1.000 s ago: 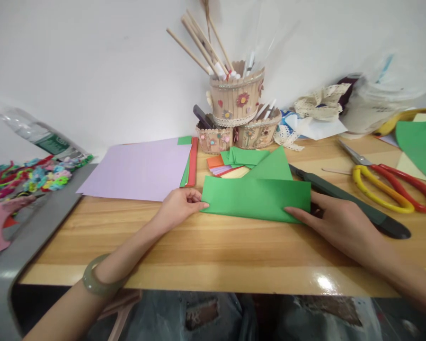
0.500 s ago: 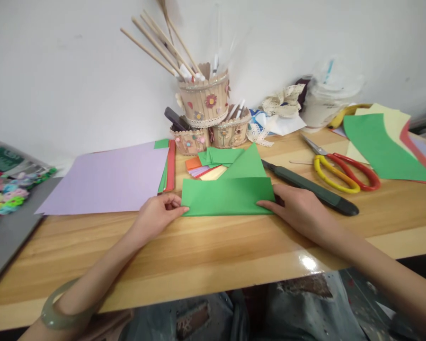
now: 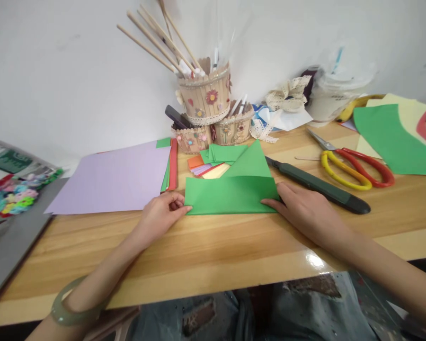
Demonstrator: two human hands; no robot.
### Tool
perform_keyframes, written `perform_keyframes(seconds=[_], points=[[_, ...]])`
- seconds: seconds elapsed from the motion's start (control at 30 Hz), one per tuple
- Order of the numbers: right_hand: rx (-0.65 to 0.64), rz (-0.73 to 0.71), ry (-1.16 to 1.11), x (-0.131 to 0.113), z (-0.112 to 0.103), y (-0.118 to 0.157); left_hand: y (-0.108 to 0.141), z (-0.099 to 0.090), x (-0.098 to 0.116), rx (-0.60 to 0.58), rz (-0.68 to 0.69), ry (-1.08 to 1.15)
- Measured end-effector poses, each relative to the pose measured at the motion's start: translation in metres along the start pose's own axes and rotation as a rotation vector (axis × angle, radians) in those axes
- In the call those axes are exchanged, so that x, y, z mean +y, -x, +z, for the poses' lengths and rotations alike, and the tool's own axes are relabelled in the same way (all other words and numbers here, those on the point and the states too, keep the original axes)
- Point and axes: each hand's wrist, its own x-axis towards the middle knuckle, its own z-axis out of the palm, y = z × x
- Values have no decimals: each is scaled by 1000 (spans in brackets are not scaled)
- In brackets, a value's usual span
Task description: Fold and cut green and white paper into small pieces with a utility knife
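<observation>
A folded sheet of green paper (image 3: pixel 229 196) lies before me, its long fold toward the table's front edge. My left hand (image 3: pixel 164 211) pinches its left end, thumb on top near the lower corner. At the right end, my right hand (image 3: pixel 301 208) grips the paper with the thumb on top and the fingers at its side and partly hidden. Behind it is a green triangular piece (image 3: pixel 252 163), partly covered. Small cut papers in green (image 3: pixel 223 153), orange, purple, red and cream are stacked there too. A dark green utility knife (image 3: pixel 317 187) lies just beyond my right hand.
Scissors (image 3: pixel 351 163) with yellow and red handles lie at the right, near loose coloured sheets (image 3: pixel 394 137). A purple paper stack (image 3: pixel 117 177) is at the left. Craft-stick pots (image 3: pixel 204 99) with sticks and pens stand against the wall, a plastic cup (image 3: pixel 333 97) at the back right.
The view has shifted slightly, so most things on the table sit a little differently in the frame. Both hands keep their hold on the folded green paper, which looks much the same.
</observation>
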Motion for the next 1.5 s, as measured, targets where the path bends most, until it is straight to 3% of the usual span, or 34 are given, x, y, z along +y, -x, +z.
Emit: perform_keyframes(seconds=[0.4,0.47,0.57,0.63,0.73,0.8,0.93,1.07,1.5], points=[[72,-80,54,-3,2,2,0,-1,4,-44,8,-53],[94,-52,84,-5,1,2,2,-1,2,3,64,-102],[141,-53,257,-11,-5,0,6,0,-1,164,298,-263],[148,-162,388,-13,-10,-1,6,-1,-1,206,519,-434],[59,-421,418,-14,-13,-5,4,-2,6,66,818,-707],[-22,-561,404,-13,-13,-9,3,-2,13,-57,901,-858],[-99,-689,424,-11,-13,-14,4,-2,33,-168,896,-1084],[-114,-696,432,-12,-13,-16,6,-1,48,-211,914,-1189],[-100,-709,410,3,-14,-10,9,0,47,-185,912,-1207]])
